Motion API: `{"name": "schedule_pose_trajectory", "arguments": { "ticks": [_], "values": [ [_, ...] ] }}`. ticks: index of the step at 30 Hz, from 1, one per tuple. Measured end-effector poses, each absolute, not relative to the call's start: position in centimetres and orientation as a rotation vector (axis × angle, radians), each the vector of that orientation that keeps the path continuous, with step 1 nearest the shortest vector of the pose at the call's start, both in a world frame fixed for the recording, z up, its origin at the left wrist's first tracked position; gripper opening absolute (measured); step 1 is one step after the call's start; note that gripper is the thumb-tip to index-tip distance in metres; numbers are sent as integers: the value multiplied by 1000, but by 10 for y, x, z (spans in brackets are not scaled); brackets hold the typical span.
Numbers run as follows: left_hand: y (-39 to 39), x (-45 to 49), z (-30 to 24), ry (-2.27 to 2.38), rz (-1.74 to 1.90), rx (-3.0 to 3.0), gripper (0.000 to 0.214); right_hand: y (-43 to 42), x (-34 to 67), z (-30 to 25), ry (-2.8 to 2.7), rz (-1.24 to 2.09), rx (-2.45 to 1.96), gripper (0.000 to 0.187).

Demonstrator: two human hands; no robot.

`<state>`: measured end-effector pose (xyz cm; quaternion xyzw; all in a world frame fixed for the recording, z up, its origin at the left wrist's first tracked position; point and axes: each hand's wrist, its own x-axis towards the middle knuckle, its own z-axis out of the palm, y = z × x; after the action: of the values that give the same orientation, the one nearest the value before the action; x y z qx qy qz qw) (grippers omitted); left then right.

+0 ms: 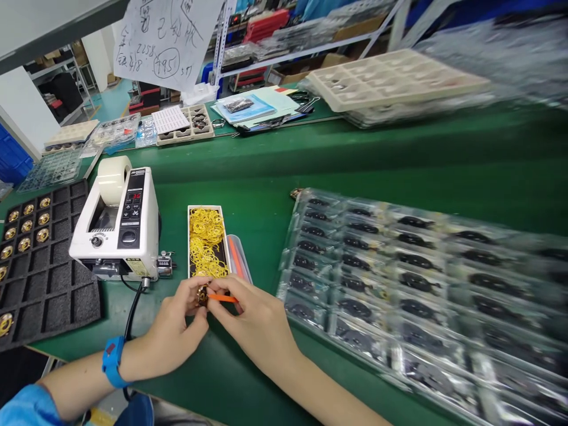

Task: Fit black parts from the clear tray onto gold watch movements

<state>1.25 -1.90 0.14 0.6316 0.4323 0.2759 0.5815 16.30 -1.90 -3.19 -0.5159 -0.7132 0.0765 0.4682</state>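
My left hand point(171, 334) pinches a small gold and black round part point(203, 294) just above the green table near its front edge. My right hand point(252, 322) meets it from the right, fingers closed on a thin orange strip point(222, 298) that touches the part. Directly behind both hands lies a narrow white box point(191, 239) full of yellow rubber bands point(206, 242). A clear sleeve with orange strips point(237, 255) lies along the box's right side.
A white tape dispenser point(118, 228) with its black cable stands left of the box. A black foam tray point(42, 266) with gold parts sits at far left. Rows of bagged black parts point(399, 278) cover the right. Beige trays point(390, 77) and papers line the back.
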Motion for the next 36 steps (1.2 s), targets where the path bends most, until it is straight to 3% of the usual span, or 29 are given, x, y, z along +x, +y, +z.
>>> {"name": "schedule_pose_trajectory", "arguments": {
  "ticks": [4,9,13,19,28,33,36],
  "values": [
    [-17,11,-4,1042,697,1417,39,-19,163,-29,-1813,232,-1174,16],
    [-10,9,-12,1108,786,1306,41,-25,165,-13,-1788,541,-1066,17],
    [-7,11,-9,1073,876,1122,35,-19,180,-12,-1716,584,-1211,18],
    [-1,10,1,1030,760,794,29,-6,202,-36,-1906,249,-1471,24],
    [2,4,3,1054,628,804,45,-35,208,-26,-1946,-174,-1416,21],
    [3,3,-1,1027,584,841,40,-41,300,-33,-1952,-489,-1629,12],
    [2,3,-1,1017,582,856,38,-35,368,-35,-2027,-484,-1628,21]
  ]
}}
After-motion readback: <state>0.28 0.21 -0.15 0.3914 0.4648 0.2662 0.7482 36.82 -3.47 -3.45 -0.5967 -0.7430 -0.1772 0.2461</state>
